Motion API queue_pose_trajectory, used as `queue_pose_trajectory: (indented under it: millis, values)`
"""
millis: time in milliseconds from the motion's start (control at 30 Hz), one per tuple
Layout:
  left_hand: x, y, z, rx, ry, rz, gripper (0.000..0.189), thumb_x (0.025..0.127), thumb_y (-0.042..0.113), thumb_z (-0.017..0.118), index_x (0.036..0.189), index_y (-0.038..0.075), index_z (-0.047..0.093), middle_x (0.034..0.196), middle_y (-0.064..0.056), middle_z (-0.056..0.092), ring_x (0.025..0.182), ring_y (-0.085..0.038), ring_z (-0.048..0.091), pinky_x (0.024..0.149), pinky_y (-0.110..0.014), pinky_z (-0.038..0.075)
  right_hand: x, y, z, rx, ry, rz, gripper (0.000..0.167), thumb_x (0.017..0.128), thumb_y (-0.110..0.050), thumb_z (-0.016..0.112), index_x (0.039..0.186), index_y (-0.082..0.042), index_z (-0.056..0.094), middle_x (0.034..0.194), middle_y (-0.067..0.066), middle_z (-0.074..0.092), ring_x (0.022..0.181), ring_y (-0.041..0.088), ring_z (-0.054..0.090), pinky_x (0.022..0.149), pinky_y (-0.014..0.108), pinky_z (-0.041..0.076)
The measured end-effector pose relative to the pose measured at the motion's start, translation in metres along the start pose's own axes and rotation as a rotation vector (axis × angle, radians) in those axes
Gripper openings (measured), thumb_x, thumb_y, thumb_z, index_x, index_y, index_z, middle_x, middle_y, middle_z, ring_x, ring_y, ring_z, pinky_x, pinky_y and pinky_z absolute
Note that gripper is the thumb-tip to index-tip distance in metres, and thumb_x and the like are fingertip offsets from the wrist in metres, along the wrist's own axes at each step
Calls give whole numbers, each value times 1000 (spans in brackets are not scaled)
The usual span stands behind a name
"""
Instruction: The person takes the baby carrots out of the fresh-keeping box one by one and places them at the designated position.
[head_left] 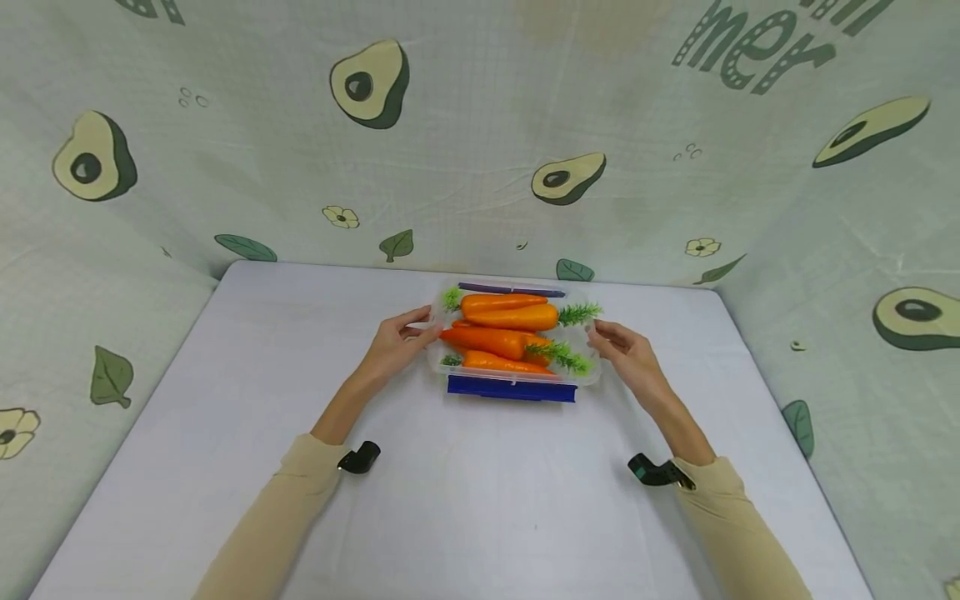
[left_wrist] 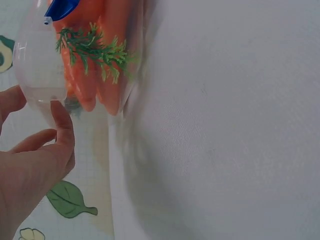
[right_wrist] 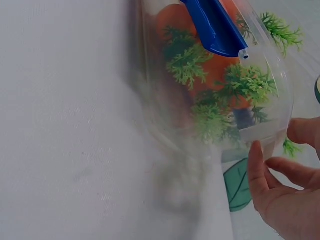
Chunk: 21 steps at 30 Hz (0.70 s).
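Note:
A clear plastic food container (head_left: 588, 377) with a blue latch (head_left: 512, 389) along its near side stands towards the back of the table. Several orange carrots (head_left: 491, 340) with feathery green tops (head_left: 561, 355) fill it. My left hand (head_left: 393, 343) grips its left end; in the left wrist view, the thumb and fingertips meet the clear rim. At the opposite end, my right hand (head_left: 633, 360) holds the rim between thumb and fingers, as the right wrist view shows. Through the wall, leafy tops (right_wrist: 250, 82) show close to the right fingers.
A white table (head_left: 487, 508) lies under the container and both forearms. Behind it and along both sides hangs a pale cloth (head_left: 465, 167) printed with avocados and leaves. Small black devices sit at the left cuff (head_left: 360, 457) and the right cuff (head_left: 656, 472).

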<state>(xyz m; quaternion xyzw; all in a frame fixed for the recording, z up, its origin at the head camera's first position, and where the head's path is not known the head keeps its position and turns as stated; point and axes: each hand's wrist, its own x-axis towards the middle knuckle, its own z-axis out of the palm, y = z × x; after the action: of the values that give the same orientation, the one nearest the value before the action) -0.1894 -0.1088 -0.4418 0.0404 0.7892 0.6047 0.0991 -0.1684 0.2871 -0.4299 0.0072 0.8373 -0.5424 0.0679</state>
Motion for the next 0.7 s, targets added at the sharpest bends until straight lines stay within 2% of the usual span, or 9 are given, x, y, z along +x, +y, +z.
queue_pose_trajectory:
  millis: [133,233,533,700]
  values:
    - [-5,-2,-4,-7,2,1,66,99,35,71,154,8,47,146,-15,53,120,-30,62,88,-20,52,-2,0,2,16,-21,3,63,105,-39,60,152,0,46,147,21,53,113,5,58,94,14,47]
    - [-9,-1,-7,-21,-3,7,66,99,33,71,154,6,47,147,-16,52,120,-31,61,87,-19,52,-5,-2,4,27,-31,8,62,105,-38,61,151,0,46,147,21,53,112,5,59,94,15,48]
    - [-21,-4,-15,-35,-11,11,66,99,32,72,154,5,47,148,-17,51,120,-32,61,85,-16,52,-11,-3,10,51,-57,23,62,104,-36,63,151,2,47,145,21,54,116,13,60,98,23,50]
    - [-27,-7,-20,-25,-11,5,67,98,34,72,154,6,47,149,-17,51,120,-32,61,86,-15,50,-15,-6,14,59,-77,23,62,104,-35,63,151,3,46,146,21,54,118,14,60,94,18,50]
